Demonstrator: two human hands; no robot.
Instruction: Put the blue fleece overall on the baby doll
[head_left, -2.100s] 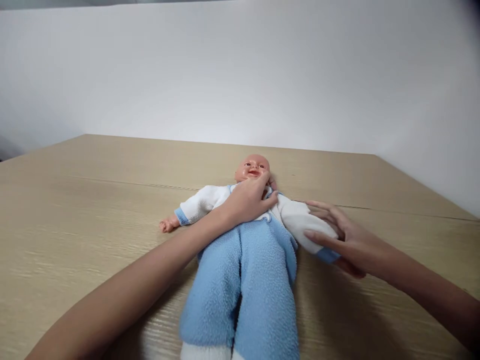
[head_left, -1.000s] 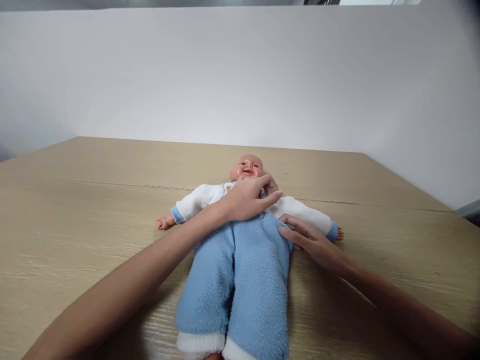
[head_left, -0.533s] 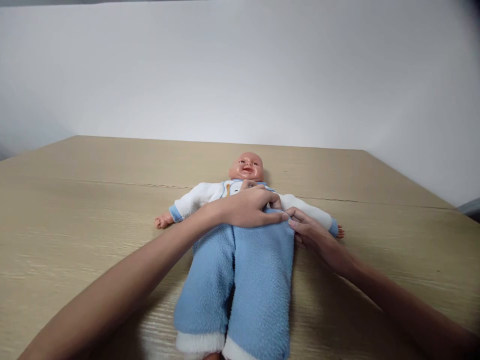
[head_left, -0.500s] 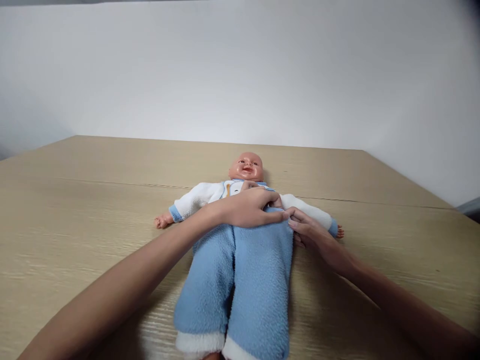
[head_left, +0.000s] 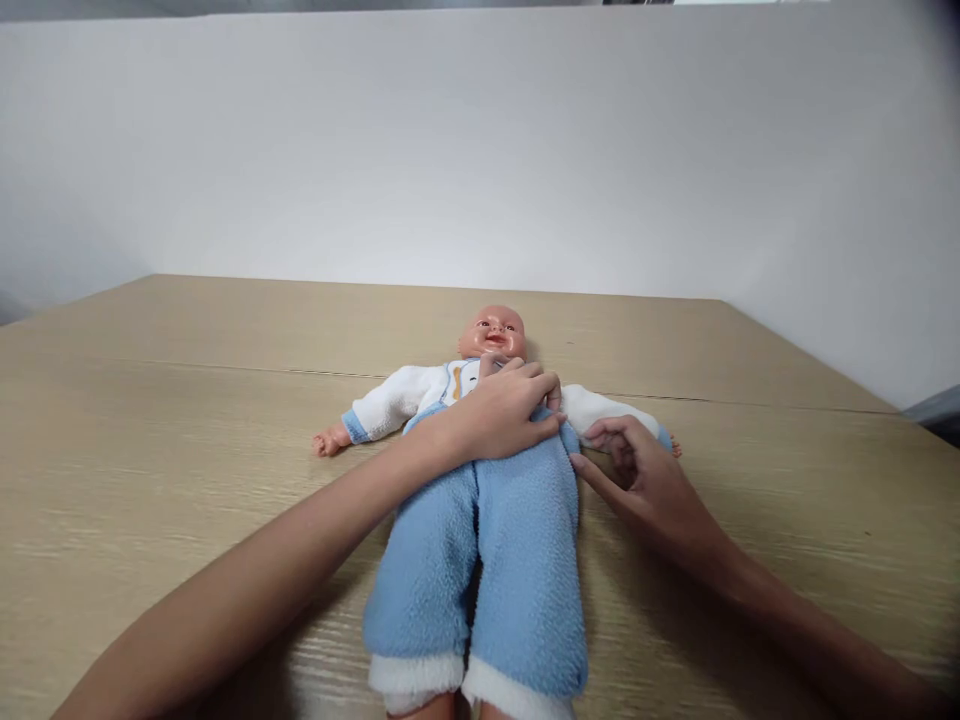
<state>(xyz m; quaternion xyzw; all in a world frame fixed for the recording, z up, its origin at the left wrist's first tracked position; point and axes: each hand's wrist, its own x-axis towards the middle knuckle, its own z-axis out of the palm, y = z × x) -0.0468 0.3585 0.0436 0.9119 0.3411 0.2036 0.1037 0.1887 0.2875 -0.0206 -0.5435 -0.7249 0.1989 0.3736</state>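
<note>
A baby doll (head_left: 493, 333) lies on its back, head at the far end, arms spread. It wears a white top (head_left: 394, 402) with blue cuffs and fleecy blue trousers (head_left: 525, 560) with white hems. Across the doll's belly rests my left hand (head_left: 506, 408), its fingers curled and its thumb at the trousers' waistband. The pinched edge itself is mostly hidden under that hand. My right hand (head_left: 649, 480) is beside the doll's hip, thumb and fingers apart and nothing between them. Its thumb tip is close to the trousers' side; whether it touches them is unclear.
The doll lies on a light wooden table (head_left: 187, 450) with a seam running across it. Behind the far edge stands a plain white partition (head_left: 450, 150).
My right hand has let go of the trousers' side and moved slightly right, its fingers parting. My left hand stays on the belly. More of the doll's legs shows below the hems.
</note>
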